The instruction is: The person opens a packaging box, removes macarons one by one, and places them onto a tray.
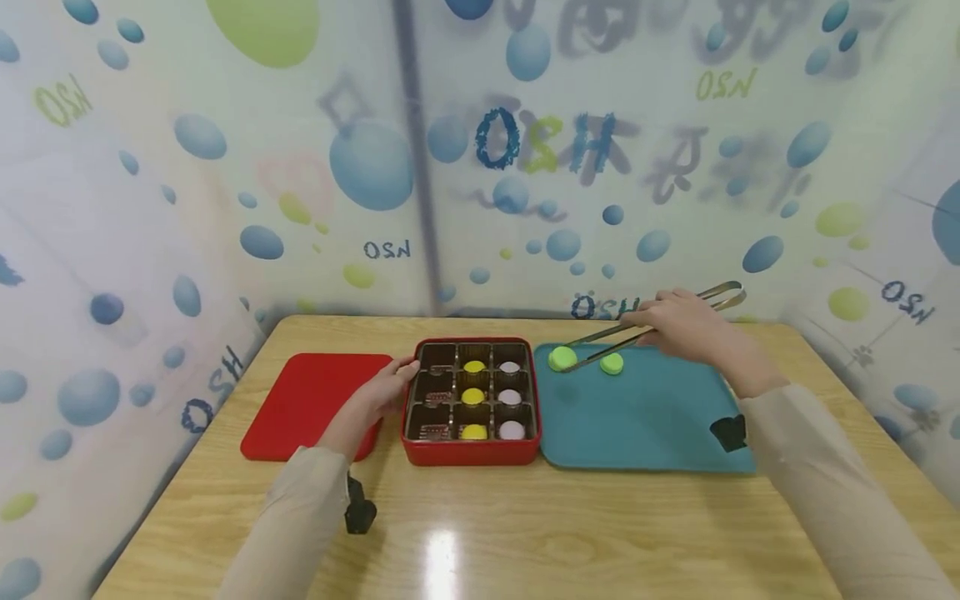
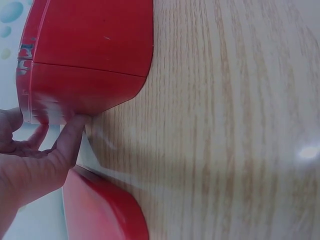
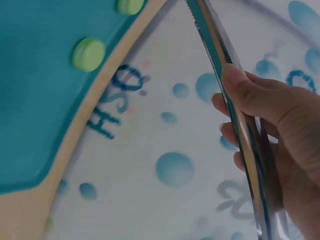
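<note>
From the head, the left hand (image 1: pixel 381 392) holds the left wall of the red box (image 1: pixel 471 452), thumb side at the rim. Just right of these fingers, inside the box, stand a column of yellow rounds (image 1: pixel 473 397) and, farther right, a column of pale lilac rounds (image 1: pixel 510 397); a flat red lid (image 1: pixel 318 400) lies left of them on the counter (image 1: pixel 487 533). The right hand (image 1: pixel 682 323) has its fingers wrapped round metal tongs (image 1: pixel 600 335), whose tips reach leftward to either side of one green round (image 1: pixel 562 359); whether they squeeze it is unclear. A second green round (image 1: pixel 611 364) sits nearer those fingers, on the blue tray (image 1: pixel 637 417) below them. From the left wrist, the fingertips touch the box's wall near its rounded corner, the lid close beside them. From the right wrist, the thumb and fingers clasp the tongs from opposite sides; both green rounds appear beyond the fingertips, while the tong tips run out of sight.
</note>
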`<state>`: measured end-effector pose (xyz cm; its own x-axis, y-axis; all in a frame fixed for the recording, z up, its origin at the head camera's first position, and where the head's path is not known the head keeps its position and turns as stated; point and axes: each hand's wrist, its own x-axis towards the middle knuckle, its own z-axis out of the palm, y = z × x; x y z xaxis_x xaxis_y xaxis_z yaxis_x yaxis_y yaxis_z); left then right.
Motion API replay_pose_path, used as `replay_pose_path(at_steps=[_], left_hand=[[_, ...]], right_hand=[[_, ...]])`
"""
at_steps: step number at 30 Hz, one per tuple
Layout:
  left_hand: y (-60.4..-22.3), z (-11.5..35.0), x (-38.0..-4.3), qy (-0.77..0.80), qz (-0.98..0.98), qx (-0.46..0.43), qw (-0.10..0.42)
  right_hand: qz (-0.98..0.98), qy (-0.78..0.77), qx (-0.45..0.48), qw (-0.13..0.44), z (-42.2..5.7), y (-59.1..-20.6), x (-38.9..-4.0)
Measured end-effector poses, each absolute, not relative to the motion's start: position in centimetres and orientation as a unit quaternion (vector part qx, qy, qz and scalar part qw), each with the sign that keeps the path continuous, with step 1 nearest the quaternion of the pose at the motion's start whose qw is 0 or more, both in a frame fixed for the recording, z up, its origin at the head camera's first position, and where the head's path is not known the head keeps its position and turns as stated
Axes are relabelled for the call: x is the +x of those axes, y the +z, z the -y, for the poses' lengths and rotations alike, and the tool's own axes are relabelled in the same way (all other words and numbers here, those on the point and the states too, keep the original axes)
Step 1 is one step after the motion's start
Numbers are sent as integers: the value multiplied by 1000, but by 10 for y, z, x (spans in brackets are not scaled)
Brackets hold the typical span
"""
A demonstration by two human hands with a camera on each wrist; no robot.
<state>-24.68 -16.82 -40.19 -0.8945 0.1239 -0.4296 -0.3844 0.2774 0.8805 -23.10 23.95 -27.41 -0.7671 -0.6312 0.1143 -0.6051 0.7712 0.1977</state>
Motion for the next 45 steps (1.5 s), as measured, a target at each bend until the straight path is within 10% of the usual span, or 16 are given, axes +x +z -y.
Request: replay_pose_path(at_steps=[45], left_hand=[[-403,169,-247,593,-772,-77,213]], right_hand=[[977,-40,207,-20,-368,-326,-242]])
